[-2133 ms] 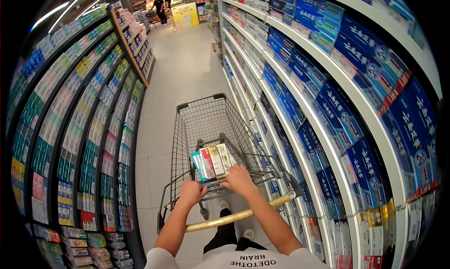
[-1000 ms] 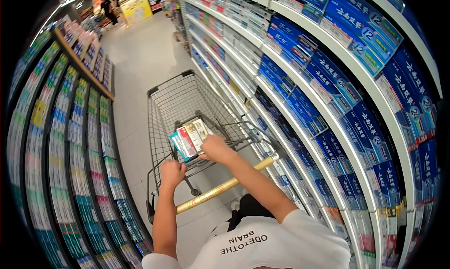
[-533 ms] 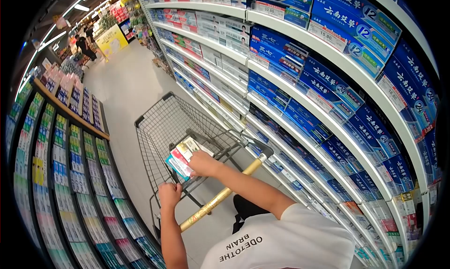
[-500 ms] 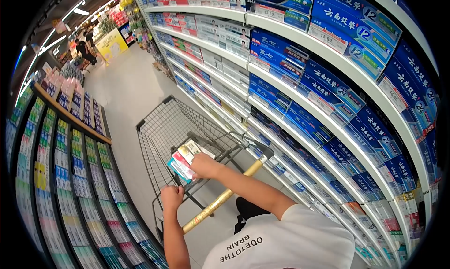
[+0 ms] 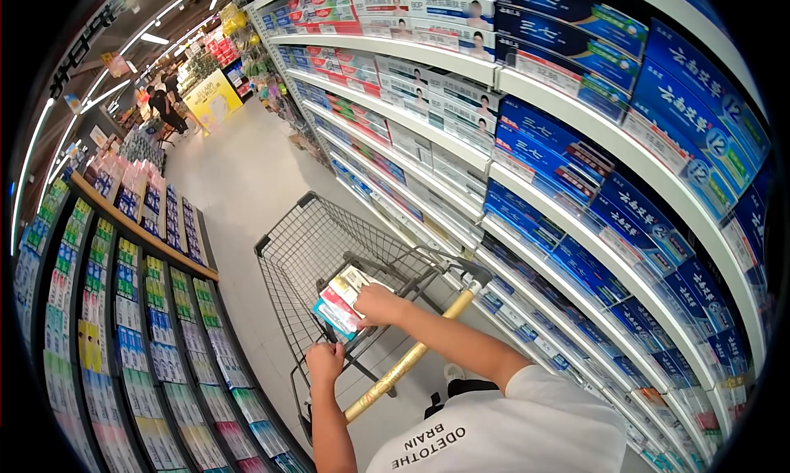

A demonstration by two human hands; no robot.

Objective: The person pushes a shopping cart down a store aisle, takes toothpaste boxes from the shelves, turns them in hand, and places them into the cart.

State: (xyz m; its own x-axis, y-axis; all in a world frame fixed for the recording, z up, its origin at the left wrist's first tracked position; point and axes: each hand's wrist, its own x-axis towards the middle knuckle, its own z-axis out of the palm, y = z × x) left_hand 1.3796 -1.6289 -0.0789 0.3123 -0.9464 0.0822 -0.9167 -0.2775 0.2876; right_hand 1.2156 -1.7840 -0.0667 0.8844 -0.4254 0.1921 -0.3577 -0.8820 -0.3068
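Note:
A wire shopping cart (image 5: 288, 263) with a gold handle (image 5: 411, 354) stands in front of me, and both my forearms reach across the handle. My left hand (image 5: 325, 362) is closed in a fist on the cart's near frame. Farther right, my right hand (image 5: 383, 306) is closed too, with its fingers against several packs in the cart's upper seat part. Its palm hides what it grips. Among these packs are a white and gold box (image 5: 352, 282), a red and white pack (image 5: 337, 302) and a teal-edged pack (image 5: 332, 321).
Tall shelves of boxed toothpaste (image 5: 568, 156) line the right side, close to the cart. A lower curved rack of hanging toothbrush packs (image 5: 140, 349) runs along the left. The floor aisle (image 5: 239, 156) leads to a yellow display (image 5: 212, 102) and people (image 5: 162, 107).
My view has shifted, so cart, hands and shelves sit lower and farther right in the picture. Both hands keep their places on the cart. A second distant person shows more clearly.

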